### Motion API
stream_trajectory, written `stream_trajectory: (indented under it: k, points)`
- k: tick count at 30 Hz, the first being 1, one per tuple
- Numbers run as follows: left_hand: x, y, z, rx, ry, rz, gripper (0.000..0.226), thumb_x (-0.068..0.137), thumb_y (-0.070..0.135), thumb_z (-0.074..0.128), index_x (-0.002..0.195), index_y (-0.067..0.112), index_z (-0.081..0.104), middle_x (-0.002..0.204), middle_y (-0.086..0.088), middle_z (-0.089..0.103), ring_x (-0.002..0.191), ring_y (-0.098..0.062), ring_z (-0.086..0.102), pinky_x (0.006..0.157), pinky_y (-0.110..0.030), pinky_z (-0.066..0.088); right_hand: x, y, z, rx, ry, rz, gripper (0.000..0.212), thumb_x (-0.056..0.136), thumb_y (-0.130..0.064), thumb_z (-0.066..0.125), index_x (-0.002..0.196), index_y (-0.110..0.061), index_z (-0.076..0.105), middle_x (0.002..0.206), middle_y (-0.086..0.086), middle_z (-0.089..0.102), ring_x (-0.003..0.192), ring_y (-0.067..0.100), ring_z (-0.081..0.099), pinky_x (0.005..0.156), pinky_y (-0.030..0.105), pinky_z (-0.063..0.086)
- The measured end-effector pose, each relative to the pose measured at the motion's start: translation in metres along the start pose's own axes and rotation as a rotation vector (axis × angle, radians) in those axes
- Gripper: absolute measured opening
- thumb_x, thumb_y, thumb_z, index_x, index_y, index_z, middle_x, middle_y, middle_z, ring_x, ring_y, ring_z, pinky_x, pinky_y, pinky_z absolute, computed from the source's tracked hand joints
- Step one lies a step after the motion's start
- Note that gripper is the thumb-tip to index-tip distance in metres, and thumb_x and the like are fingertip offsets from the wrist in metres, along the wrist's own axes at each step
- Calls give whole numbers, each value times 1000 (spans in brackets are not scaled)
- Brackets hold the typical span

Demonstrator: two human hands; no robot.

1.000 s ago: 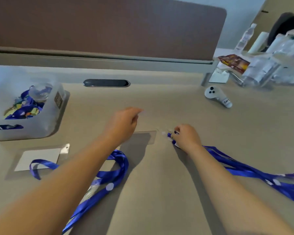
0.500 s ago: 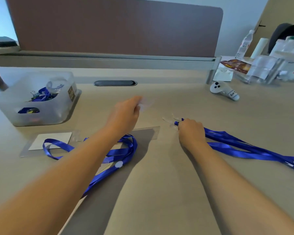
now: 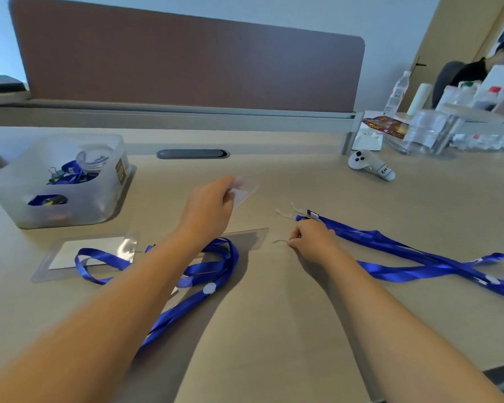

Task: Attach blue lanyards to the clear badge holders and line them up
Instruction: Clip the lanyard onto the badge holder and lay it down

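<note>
While the left hand (image 3: 207, 212) lifts a clear holder (image 3: 245, 191) by pinching its edge at mid-frame, the right hand (image 3: 311, 238) pinches a thin clear strap (image 3: 279, 242) on the worktop (image 3: 274, 330), beside a loose lanyard (image 3: 390, 248), likely ready to thread them together.

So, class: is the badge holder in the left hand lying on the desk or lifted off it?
Lifted. The left hand pinches the clear badge holder by one end, and it tilts up above the desk.

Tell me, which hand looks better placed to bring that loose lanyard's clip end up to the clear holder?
Probably the right hand: it rests beside the lanyard's clip end. The left hand already holds the clear holder.
</note>
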State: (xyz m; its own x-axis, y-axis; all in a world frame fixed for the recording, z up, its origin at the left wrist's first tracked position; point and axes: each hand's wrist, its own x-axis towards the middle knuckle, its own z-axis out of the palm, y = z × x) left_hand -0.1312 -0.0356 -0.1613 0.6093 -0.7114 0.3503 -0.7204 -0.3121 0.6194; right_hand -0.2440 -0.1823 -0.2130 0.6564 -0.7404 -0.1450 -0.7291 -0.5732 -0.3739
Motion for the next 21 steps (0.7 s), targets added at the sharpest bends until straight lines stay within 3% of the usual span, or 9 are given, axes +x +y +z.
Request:
stream_trajectory:
  k: [3, 5, 8, 14, 17, 21]
  points:
    - [3, 3, -4, -86, 42, -13, 34, 94, 7, 35, 122, 12, 53, 125, -6, 60, 104, -24, 56, 83, -26, 40, -10, -9, -9, 108, 151, -81, 14, 87, -5, 46, 79, -3, 57, 86, 11, 62, 85, 30, 57, 69, 33, 38]
    - [6, 8, -7, -143, 65, -12, 33, 95, 10, 34, 122, 11, 54, 123, -7, 60, 106, -22, 54, 84, -24, 37, -14, -17, -21, 218, 255, -106, 13, 91, -11, 45, 79, -11, 49, 83, 5, 55, 81, 25, 52, 71, 36, 40]
    - [11, 16, -11, -262, 93, -24, 33, 96, 10, 34, 122, 10, 54, 124, -6, 58, 109, -15, 49, 84, -19, 33, -20, -29, -38, 395, 348, -185, 15, 92, -12, 45, 80, -10, 53, 77, 5, 57, 78, 30, 56, 77, 40, 46]
    - [21, 27, -11, -584, 135, -175, 31, 91, 6, 44, 117, 10, 59, 118, -6, 61, 106, -19, 53, 99, -39, 45, -27, -42, -54, 612, 389, -265, 19, 91, -15, 49, 84, -3, 62, 58, -4, 50, 52, 8, 43, 59, 24, 39]
    - [20, 33, -9, -661, 127, -228, 28, 89, 3, 47, 115, 5, 59, 102, -5, 58, 94, -19, 53, 93, -41, 50, -27, -47, -59, 711, 407, -266, 21, 90, -15, 52, 70, -11, 57, 56, -3, 50, 43, 3, 45, 43, 14, 37]
    - [16, 38, -5, -721, 88, -260, 21, 88, -2, 47, 102, 3, 61, 90, -7, 56, 93, -23, 54, 79, -33, 52, -32, -54, -65, 815, 404, -279, 35, 89, -16, 56, 54, -18, 50, 51, -1, 47, 28, -3, 42, 48, 19, 32]
